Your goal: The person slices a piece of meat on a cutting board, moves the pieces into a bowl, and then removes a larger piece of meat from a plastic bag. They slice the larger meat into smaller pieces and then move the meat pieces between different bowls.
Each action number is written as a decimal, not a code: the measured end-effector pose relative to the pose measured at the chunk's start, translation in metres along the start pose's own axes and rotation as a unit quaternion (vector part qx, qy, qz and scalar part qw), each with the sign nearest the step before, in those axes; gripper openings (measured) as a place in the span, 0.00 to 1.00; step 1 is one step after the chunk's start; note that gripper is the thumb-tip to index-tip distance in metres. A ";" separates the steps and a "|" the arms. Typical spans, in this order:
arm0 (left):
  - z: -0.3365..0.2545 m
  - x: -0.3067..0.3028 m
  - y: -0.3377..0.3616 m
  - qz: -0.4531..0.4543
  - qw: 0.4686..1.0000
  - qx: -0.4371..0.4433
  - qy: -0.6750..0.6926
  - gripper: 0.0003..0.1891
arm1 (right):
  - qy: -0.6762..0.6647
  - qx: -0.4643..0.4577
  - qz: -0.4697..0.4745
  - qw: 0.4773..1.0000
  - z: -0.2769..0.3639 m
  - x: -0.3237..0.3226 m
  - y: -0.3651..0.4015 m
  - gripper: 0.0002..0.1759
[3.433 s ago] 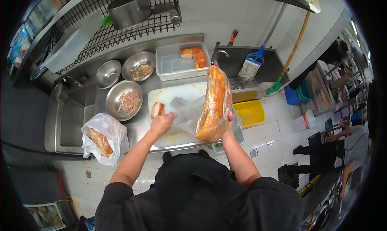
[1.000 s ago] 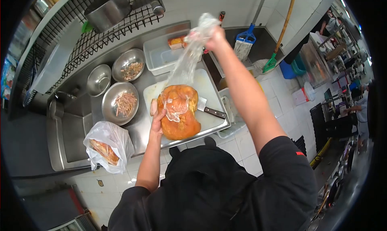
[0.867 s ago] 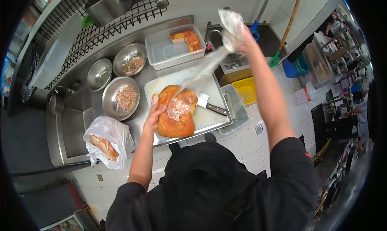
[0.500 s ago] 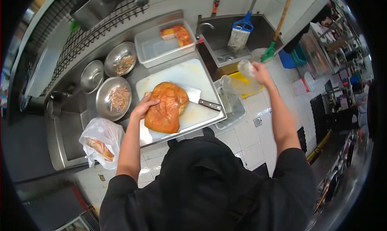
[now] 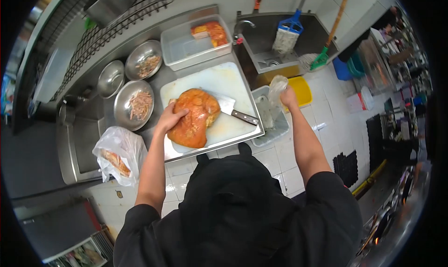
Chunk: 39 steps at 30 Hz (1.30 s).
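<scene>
A large orange-brown piece of roast meat point(image 5: 192, 120) lies on the white cutting board point(image 5: 228, 80). My left hand point(image 5: 171, 117) grips its left edge, thumb on top and fingers partly hidden. Beside the meat rests a cleaver point(image 5: 243, 117), its blade partly under the meat and its dark handle toward the board's right edge. Out to the right, my right hand point(image 5: 289, 98) is closed on a crumpled clear plastic bag point(image 5: 278, 86). That bag hangs above a clear plastic bin point(image 5: 275, 132) on the floor.
Metal bowls point(image 5: 134, 86) stand left of the board, two with meat pieces. A plastic tub point(image 5: 179, 64) behind holds more meat. A white plastic bag point(image 5: 133, 150) hangs at the front left. A yellow container point(image 5: 304, 87), sink point(image 5: 308, 29) and mops point(image 5: 291, 25) are right.
My right hand has come inward and down with the clear plastic bag, from over the yellow container toward the clear bin. My left hand stays on the meat. The view has shifted slightly.
</scene>
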<state>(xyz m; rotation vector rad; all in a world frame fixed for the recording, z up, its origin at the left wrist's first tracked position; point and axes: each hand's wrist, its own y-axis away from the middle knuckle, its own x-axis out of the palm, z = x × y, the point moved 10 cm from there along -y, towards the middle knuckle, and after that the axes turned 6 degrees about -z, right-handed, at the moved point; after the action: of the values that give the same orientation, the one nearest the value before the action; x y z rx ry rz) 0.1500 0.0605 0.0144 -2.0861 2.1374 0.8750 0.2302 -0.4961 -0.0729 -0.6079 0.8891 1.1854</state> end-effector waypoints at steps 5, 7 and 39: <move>-0.060 0.017 0.002 -0.093 0.942 -0.020 -0.321 0.57 | -0.052 -0.141 0.011 0.989 0.123 -0.009 0.049 0.19; -0.062 0.033 -0.013 -0.073 0.939 -0.040 -0.334 0.60 | -0.089 -0.161 0.182 0.966 0.202 0.000 0.096 0.22; -0.074 0.065 -0.026 -0.059 0.923 -0.040 -0.379 0.51 | -0.139 -0.113 0.160 0.971 0.162 -0.054 0.149 0.20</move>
<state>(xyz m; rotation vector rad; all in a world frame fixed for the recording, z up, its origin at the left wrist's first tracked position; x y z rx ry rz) 0.1939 -0.0276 0.0408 -1.4952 1.5605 1.4611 0.1246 -0.3518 0.0657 -0.4743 0.6307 1.6368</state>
